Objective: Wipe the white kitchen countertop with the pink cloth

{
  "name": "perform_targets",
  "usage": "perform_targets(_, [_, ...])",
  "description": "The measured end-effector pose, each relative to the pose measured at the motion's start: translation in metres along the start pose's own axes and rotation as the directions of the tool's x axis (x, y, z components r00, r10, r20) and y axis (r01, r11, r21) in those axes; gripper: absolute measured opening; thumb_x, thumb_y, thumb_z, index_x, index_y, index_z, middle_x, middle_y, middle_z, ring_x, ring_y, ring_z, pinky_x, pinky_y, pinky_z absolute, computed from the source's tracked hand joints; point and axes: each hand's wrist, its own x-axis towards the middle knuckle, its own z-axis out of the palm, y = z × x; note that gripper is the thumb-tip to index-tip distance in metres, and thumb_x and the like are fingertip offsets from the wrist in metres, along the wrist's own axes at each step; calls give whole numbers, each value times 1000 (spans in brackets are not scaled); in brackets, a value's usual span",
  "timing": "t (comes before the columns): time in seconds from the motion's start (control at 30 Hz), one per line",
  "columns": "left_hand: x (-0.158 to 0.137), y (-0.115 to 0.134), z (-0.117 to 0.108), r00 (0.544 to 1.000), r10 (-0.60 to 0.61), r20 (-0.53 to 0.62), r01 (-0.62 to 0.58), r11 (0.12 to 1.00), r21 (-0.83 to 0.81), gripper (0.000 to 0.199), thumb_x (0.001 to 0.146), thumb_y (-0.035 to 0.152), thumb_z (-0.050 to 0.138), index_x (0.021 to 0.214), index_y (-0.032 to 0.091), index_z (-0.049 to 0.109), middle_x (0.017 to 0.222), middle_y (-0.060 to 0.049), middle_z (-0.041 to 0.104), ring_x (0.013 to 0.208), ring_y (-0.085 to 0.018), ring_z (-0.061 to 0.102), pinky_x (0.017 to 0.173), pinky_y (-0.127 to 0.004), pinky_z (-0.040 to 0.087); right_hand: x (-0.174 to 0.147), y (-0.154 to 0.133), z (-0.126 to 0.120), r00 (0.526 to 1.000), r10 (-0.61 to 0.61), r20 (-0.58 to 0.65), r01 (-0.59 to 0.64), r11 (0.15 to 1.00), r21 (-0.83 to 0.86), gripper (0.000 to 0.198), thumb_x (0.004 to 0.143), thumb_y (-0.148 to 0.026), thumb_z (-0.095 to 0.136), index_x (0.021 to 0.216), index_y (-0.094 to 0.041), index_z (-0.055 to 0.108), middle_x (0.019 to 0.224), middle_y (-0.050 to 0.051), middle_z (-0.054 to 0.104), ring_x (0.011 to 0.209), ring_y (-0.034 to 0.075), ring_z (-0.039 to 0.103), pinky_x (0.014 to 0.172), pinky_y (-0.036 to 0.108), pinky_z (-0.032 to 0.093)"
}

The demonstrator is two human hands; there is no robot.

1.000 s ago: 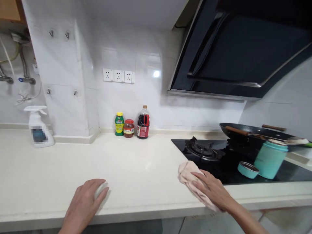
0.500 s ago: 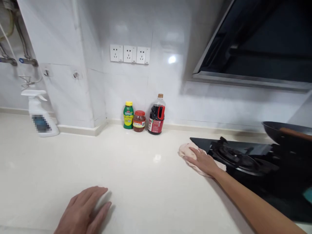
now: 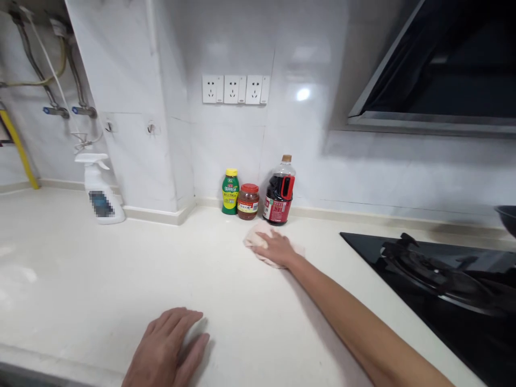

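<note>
My right hand [image 3: 277, 248] presses a pale pink cloth [image 3: 255, 237] flat against the white countertop [image 3: 217, 274], fingers over its top. Just behind the cloth stands a large dark sauce bottle [image 3: 278, 207] with a red handle and brown cap. Beside that bottle are a red-lidded jar [image 3: 248, 203] and a green bottle [image 3: 230, 193] with a yellow cap. My left hand [image 3: 165, 346] rests at the counter's near side, fingers and thumb apart, holding nothing.
A black gas stove [image 3: 435, 274] lies to the right, with part of a wok [image 3: 508, 217] at its far edge and a range hood [image 3: 443, 70] above. A white spray bottle [image 3: 102, 193] stands at the left by the wall pillar [image 3: 124, 145]. Wall sockets [image 3: 236, 89] sit above the bottles.
My right hand has slid the cloth leftward from the stove's edge to in front of the sauce bottle. The view has turned left. My left hand keeps about the same pose.
</note>
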Motion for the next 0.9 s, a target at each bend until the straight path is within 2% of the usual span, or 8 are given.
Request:
perform_targets(0.13, [1,3,-2,1000,1,-10,-1,1000,-4,22,95,40,56,110,27,67,104,-4,74,97,-21,69,82,-32,55,-41,-75,7,963,-266,55,263,963,56,70,94,-72,52,152,-36,39,161,11,22,147,36,18,117,52,17])
perform_targets(0.2, [1,3,-2,1000,5,-30,-5,1000,-7,21,96,39,55,109,27,67,103,-4,74,96,-21,69,81,-33,55,-66,-95,9,925,-373,71,367,927,78,67,92,-68,59,150,-39,42,161,8,24,146,33,21,118,47,19])
perform_targets(0.27, [0,2,-2,999,5,-32,-5,1000,-17,21,96,39,55,108,27,67,102,-4,74,96,-21,69,81,-33,55,-84,-98,11,896,-440,66,435,897,79,64,91,-63,63,148,-41,44,159,4,29,145,28,25,118,42,21])
perform_targets(0.37, [-1,2,-4,999,-32,12,32,999,-42,21,95,40,56,107,27,68,105,-4,74,97,-22,69,82,-34,55,-93,-68,7,915,-401,31,400,916,34,60,93,-58,58,147,-36,46,155,1,38,144,25,27,118,40,22])
perform_targets(0.5, [-1,3,-6,991,-112,73,118,990,-79,23,94,41,55,106,27,69,108,-4,74,100,-23,68,85,-37,54,-100,16,-14,989,-138,-46,134,988,-81,54,100,-54,39,147,-28,47,153,5,40,144,31,26,114,55,25])
perform_targets(0.67, [0,5,-8,970,-205,131,219,970,-102,25,93,41,55,107,26,71,111,-4,73,104,-23,67,91,-40,52,-151,111,-40,986,91,-142,-125,959,-254,42,97,-46,38,126,-33,65,151,8,41,135,45,34,99,75,31])
perform_targets(0.77, [0,7,-10,962,-227,150,245,963,-112,26,92,40,54,107,26,71,112,-4,73,106,-24,66,92,-40,51,-191,133,-39,979,112,-171,-161,937,-310,42,96,-43,39,127,-35,65,151,6,42,136,44,33,101,72,33])
perform_targets(0.9, [0,8,-11,961,-228,158,248,961,-120,27,92,40,54,108,25,70,113,-5,73,108,-25,66,93,-41,50,-243,134,-20,976,85,-199,-141,947,-289,46,96,-50,38,132,-36,62,150,2,44,141,38,29,110,62,32])
